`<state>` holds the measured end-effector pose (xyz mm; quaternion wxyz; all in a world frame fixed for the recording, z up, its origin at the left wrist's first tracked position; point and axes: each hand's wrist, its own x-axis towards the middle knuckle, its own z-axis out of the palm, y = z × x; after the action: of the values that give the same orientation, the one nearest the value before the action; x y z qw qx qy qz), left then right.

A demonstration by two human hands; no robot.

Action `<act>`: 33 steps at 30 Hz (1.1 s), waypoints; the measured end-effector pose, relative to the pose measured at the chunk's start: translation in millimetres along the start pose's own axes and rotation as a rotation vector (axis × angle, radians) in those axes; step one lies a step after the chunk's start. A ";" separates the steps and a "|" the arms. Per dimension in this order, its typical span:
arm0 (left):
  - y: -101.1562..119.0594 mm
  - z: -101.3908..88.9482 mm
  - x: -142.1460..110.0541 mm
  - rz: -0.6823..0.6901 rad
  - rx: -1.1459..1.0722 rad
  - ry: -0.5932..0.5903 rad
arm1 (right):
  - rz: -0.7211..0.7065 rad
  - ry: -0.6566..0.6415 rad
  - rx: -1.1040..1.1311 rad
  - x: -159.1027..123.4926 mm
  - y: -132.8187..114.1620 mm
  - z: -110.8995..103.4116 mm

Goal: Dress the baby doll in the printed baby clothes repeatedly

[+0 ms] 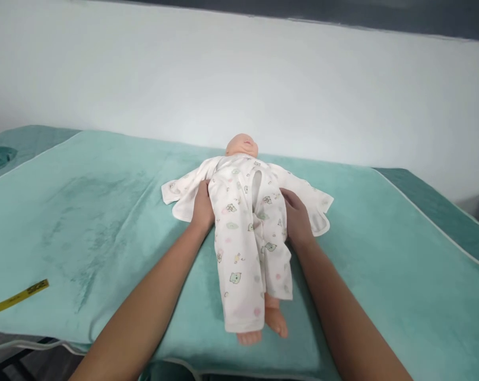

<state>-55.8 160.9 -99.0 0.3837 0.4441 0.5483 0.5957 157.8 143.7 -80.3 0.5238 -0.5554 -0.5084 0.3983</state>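
Observation:
A baby doll [242,144] lies on its back on a teal blanket [104,211], head away from me, bare feet [269,323] toward me. White printed trousers [247,248] are draped over its body, on top of an open white printed top [311,201] spread to both sides. My left hand [202,205] grips the doll's left side at the waist of the trousers. My right hand [297,217] grips the opposite side. Both hands have their fingers curled into the cloth, with the fingertips hidden under it.
A yellow tape measure [16,298] lies at the blanket's near left edge. A white wall [239,79] rises behind the table. Darker teal cloth [433,201] shows at the right, beyond the blanket's white piping.

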 end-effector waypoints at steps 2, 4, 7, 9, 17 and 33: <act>1.5 -4.7 -7.8 0.056 0.076 0.013 | -0.021 0.097 -0.029 -31.8 -0.7 -9.2; 3.7 -12.7 -23.9 0.070 0.099 0.030 | -0.037 0.145 -0.077 -71.0 0.8 -22.6; 8.6 -30.6 -68.2 0.068 0.087 0.073 | -0.029 0.034 -0.236 -130.0 7.5 -43.0; 12.9 -43.2 -109.3 0.121 0.152 0.052 | -0.089 -0.084 -0.335 -158.6 12.9 -50.3; 13.9 -46.2 -240.0 0.567 0.520 -0.275 | -0.305 -0.114 -0.534 -172.5 18.9 -36.9; 19.2 -44.8 -244.7 0.569 0.492 0.025 | -0.513 -0.270 -0.425 -224.8 -0.2 -63.8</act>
<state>-21.6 -86.1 -106.6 0.0780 0.6504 0.5343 0.5342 182.8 -88.3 -91.9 0.4075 -0.4485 -0.7675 0.2090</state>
